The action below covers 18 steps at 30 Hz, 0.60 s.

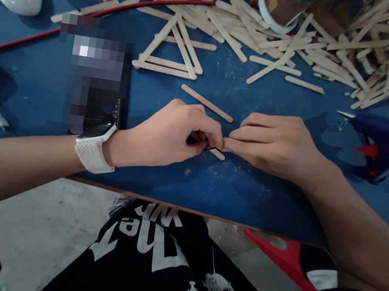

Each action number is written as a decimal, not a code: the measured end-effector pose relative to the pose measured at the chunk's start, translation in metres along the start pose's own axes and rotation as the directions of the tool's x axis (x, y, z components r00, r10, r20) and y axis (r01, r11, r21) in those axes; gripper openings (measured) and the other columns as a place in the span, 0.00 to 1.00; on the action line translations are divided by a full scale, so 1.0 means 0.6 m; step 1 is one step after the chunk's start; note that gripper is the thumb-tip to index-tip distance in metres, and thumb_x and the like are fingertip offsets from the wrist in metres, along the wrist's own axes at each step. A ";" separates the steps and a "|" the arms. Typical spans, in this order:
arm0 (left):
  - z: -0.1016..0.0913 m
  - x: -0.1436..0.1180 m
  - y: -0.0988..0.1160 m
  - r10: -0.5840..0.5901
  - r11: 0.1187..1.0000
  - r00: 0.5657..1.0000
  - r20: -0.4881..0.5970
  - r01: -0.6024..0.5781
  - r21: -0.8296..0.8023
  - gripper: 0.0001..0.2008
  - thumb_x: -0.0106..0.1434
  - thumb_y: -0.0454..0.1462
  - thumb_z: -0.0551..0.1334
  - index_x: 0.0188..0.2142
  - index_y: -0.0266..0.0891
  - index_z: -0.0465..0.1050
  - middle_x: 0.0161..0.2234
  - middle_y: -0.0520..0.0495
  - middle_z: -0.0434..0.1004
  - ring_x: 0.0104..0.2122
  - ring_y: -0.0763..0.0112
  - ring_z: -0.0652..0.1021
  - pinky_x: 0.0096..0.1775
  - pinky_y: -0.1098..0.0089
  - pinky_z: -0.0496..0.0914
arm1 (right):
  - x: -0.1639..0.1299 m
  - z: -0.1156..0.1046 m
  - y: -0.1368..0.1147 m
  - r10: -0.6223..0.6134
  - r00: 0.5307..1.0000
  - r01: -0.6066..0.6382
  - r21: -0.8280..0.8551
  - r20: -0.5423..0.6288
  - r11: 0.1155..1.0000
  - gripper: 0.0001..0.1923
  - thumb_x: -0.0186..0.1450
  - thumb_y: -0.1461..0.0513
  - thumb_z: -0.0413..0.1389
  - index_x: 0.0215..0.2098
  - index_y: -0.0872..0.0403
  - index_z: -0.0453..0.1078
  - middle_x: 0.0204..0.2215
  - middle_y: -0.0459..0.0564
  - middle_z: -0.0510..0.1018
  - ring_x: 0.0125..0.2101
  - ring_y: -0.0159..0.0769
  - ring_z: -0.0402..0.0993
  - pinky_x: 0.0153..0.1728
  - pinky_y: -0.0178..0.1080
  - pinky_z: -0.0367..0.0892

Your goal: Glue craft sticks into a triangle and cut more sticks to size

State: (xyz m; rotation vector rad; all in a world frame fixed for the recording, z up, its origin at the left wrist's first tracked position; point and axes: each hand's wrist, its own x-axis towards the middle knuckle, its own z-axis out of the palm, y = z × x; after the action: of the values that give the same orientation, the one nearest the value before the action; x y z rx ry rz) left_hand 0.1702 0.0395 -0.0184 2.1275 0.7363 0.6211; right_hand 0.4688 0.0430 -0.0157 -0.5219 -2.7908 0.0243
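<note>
Now, stick in hand: a wooden craft stick (217, 153) lies low over the blue tabletop (159, 179), near its front edge, mostly hidden by both hands.
Left hand (167, 134): fingers pinched shut on the stick; a white watch band on the wrist.
Right hand (276, 143): fingers closed flat on the same stick, tips meeting the left's.
Just beyond: a loose stick (206, 102).
Farther: a stick triangle (169, 58), a big stick pile (343, 46).
Right side: a blue glue gun (388, 144).

Blue table top (159, 179) — scuffed, wood-edged, pale grey concrete floor (57, 222) below
</note>
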 end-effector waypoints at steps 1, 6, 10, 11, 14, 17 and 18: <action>0.000 0.000 0.000 0.005 1.000 1.000 0.004 -0.005 0.004 0.19 0.72 0.21 0.67 0.48 0.43 0.94 0.44 0.52 0.96 0.44 0.68 0.93 0.48 0.72 0.84 | -0.003 -0.002 0.004 -0.001 1.000 0.001 0.013 0.003 1.000 0.09 0.86 0.65 0.63 0.52 0.47 0.86 0.43 0.42 0.90 0.41 0.36 0.82 0.33 0.42 0.67; -0.002 0.001 0.002 0.027 0.999 0.999 0.021 -0.028 0.019 0.23 0.71 0.21 0.67 0.53 0.44 0.93 0.47 0.53 0.97 0.48 0.67 0.93 0.50 0.72 0.85 | -0.027 -0.009 0.024 0.034 0.998 -0.038 0.065 0.052 0.997 0.09 0.86 0.63 0.63 0.56 0.45 0.87 0.43 0.44 0.91 0.43 0.39 0.86 0.37 0.42 0.73; -0.001 0.000 0.002 0.030 0.999 0.999 0.019 -0.031 0.028 0.24 0.71 0.20 0.66 0.55 0.45 0.93 0.47 0.53 0.97 0.49 0.66 0.93 0.50 0.70 0.86 | -0.036 -0.013 0.029 0.073 0.992 -0.082 0.077 0.106 0.994 0.10 0.87 0.62 0.63 0.58 0.42 0.87 0.44 0.44 0.92 0.44 0.39 0.88 0.38 0.43 0.74; -0.001 -0.001 0.002 0.029 0.999 0.999 0.016 -0.029 0.026 0.24 0.71 0.20 0.66 0.55 0.45 0.93 0.47 0.53 0.97 0.49 0.65 0.93 0.50 0.70 0.86 | -0.037 -0.013 0.028 0.079 0.991 -0.088 0.075 0.112 0.993 0.11 0.87 0.62 0.62 0.58 0.42 0.87 0.44 0.43 0.92 0.44 0.39 0.88 0.38 0.43 0.74; 0.001 -0.001 0.002 0.026 1.000 1.000 0.008 -0.026 0.012 0.23 0.72 0.21 0.66 0.53 0.46 0.93 0.47 0.53 0.97 0.48 0.66 0.93 0.51 0.69 0.87 | -0.035 -0.010 0.022 0.089 0.988 -0.096 0.055 0.122 0.994 0.13 0.87 0.62 0.61 0.60 0.41 0.87 0.45 0.43 0.93 0.44 0.40 0.89 0.37 0.44 0.75; 0.001 -0.002 0.002 0.022 1.000 1.000 0.003 -0.022 0.005 0.22 0.71 0.20 0.66 0.51 0.45 0.93 0.47 0.53 0.97 0.47 0.67 0.93 0.50 0.70 0.86 | -0.030 -0.003 0.010 0.099 0.989 -0.104 0.037 0.112 0.994 0.12 0.87 0.62 0.61 0.59 0.41 0.87 0.43 0.43 0.92 0.44 0.40 0.89 0.35 0.43 0.75; 0.001 -0.002 0.002 0.020 1.000 1.000 0.002 -0.020 0.003 0.22 0.71 0.20 0.67 0.50 0.44 0.93 0.46 0.53 0.97 0.46 0.67 0.93 0.49 0.71 0.85 | -0.028 -0.001 0.006 0.104 0.989 -0.108 0.033 0.103 0.994 0.12 0.86 0.63 0.62 0.58 0.42 0.87 0.43 0.43 0.92 0.44 0.40 0.89 0.35 0.43 0.74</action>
State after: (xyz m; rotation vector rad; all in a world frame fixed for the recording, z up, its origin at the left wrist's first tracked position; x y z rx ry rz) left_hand 0.1703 0.0379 -0.0180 2.1402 0.7163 0.6292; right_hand 0.4851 0.0407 -0.0200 -0.6768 -2.8513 0.1303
